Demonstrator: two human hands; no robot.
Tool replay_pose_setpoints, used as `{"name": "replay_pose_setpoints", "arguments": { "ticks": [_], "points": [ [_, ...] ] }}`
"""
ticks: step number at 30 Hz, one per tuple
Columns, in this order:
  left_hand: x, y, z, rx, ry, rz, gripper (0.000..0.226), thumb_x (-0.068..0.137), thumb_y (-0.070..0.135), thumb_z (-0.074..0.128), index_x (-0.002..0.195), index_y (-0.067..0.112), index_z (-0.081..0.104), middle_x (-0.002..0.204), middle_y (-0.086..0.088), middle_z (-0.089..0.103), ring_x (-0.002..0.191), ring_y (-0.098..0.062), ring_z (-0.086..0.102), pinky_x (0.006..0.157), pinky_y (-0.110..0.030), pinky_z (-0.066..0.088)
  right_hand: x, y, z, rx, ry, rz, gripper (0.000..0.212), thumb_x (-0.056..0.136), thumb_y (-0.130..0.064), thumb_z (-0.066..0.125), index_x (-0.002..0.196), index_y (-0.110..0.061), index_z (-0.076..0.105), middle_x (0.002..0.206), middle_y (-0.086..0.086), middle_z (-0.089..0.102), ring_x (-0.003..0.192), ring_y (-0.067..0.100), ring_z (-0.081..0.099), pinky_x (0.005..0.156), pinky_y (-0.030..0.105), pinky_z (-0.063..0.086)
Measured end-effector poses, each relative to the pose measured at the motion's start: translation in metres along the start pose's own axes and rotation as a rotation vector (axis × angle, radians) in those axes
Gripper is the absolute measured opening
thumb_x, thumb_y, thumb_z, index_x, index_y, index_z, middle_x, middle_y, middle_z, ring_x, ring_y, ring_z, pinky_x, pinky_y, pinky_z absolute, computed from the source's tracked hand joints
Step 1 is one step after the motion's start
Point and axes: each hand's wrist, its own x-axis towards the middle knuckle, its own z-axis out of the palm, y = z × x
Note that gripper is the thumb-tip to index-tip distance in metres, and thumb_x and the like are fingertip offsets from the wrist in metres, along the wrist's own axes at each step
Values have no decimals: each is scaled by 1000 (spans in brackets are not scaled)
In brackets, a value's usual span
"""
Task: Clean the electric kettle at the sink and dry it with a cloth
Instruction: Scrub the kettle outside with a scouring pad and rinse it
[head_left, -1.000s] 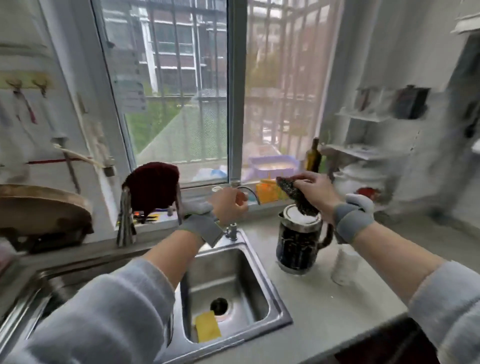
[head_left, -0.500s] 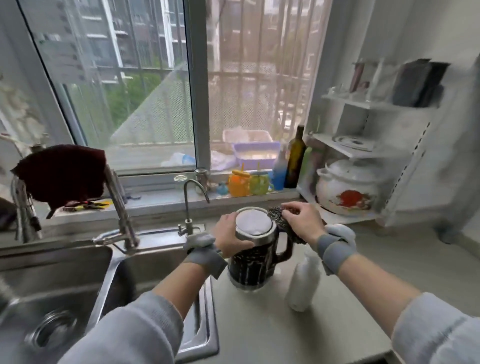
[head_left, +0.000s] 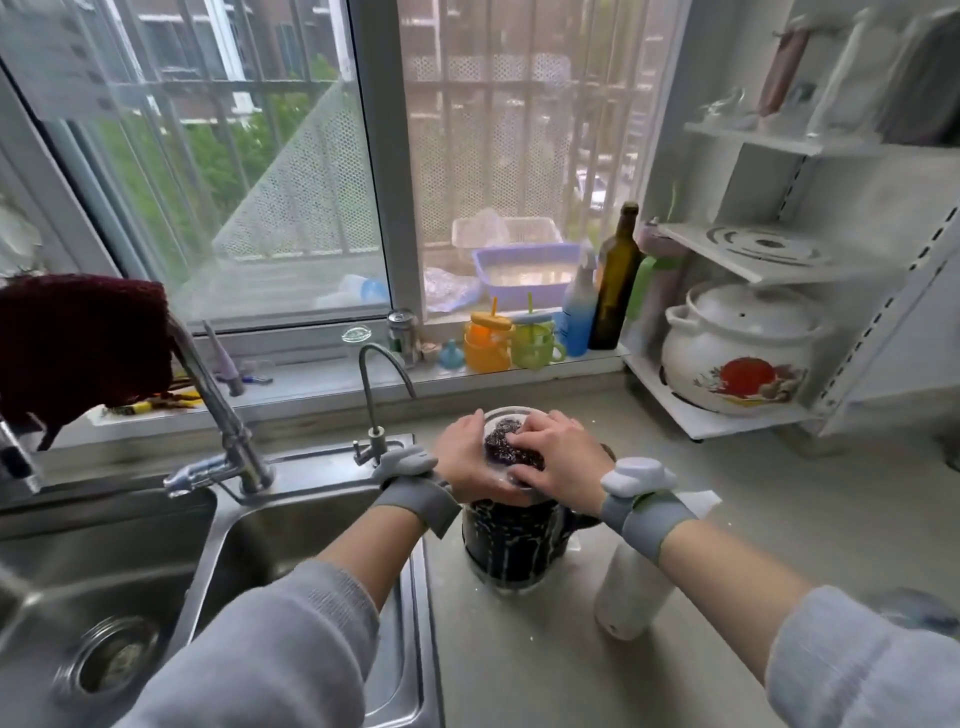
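The dark electric kettle (head_left: 511, 545) stands upright on the counter just right of the sink (head_left: 130, 571), streaked with white foam. My left hand (head_left: 467, 457) wraps round the kettle's metal rim from the left. My right hand (head_left: 558, 460) presses a dark scouring pad (head_left: 501, 447) onto the kettle's lid, fingers curled over the pad. The kettle's handle points right, mostly hidden under my right wrist. A dark red cloth (head_left: 78, 343) hangs at the far left, over the tall tap.
A white bottle (head_left: 631, 592) stands right beside the kettle. A tall tap (head_left: 218, 410) and a thin curved tap (head_left: 376, 395) rise behind the sink. Cups and bottles (head_left: 545, 332) line the sill. A white pot (head_left: 737, 353) sits on the rack at right.
My left hand left the thin tap and took the kettle's rim. My right hand brought the scouring pad from beside the handle onto the lid. The view shifted right and down.
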Motion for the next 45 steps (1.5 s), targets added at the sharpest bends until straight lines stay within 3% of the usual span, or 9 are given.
{"name": "replay_pose_setpoints", "arguments": {
  "ticks": [7,12,20,24,28,33,36,42,45],
  "points": [
    [6,-6,-5,77,-39,43,108,35,79,74,120,18,47,117,1,57,106,-21,56,97,-35,45,20,19,0,6,86,92,25,90,-14,56,110,-13,71,112,5,61,104,26,48,93,37,41],
    [7,3,-12,108,-51,18,101,53,60,84,131,10,41,129,-3,50,121,-21,47,107,-33,34,5,15,-1,158,6,-93,26,83,-1,60,104,-8,74,105,6,67,99,14,51,94,27,41],
    [6,-7,-12,77,-44,42,106,44,63,85,128,13,42,123,0,52,113,-20,50,102,-32,38,8,11,0,195,3,-164,26,80,3,59,99,-5,75,102,9,70,101,24,60,93,29,44],
    [4,-10,-12,49,-36,42,105,38,67,84,122,16,46,117,1,55,109,-20,53,98,-35,43,29,26,-10,63,20,-19,28,84,-2,56,106,-7,72,107,11,66,106,30,57,93,35,42],
    [2,-5,-14,90,-66,31,104,45,61,85,127,15,43,120,0,55,108,-22,51,102,-36,38,16,1,3,159,-21,-297,24,77,1,62,97,-5,75,100,12,71,103,28,61,96,30,42],
    [3,-5,-14,91,-62,45,105,43,64,84,127,16,43,120,3,54,107,-18,49,103,-35,36,40,28,-6,63,11,-69,28,88,-4,53,110,-9,71,111,8,65,108,29,55,97,34,39],
    [4,-4,-14,125,-53,56,102,45,63,84,126,17,43,115,5,56,99,-15,48,105,-36,34,27,2,3,152,-2,-256,26,81,0,60,102,-7,74,106,9,70,106,27,59,98,31,41],
    [3,-7,-12,100,-39,60,107,44,65,83,130,15,42,123,3,57,114,-19,51,110,-38,29,35,44,-8,126,18,-83,26,87,-4,57,107,-10,73,106,6,67,103,27,58,94,36,42],
    [3,-5,-11,96,-70,58,105,47,64,83,131,16,41,123,4,56,116,-18,51,115,-42,21,38,11,5,149,-8,-182,27,85,-2,58,106,-9,73,109,7,67,105,26,56,96,36,42]
  ]
}}
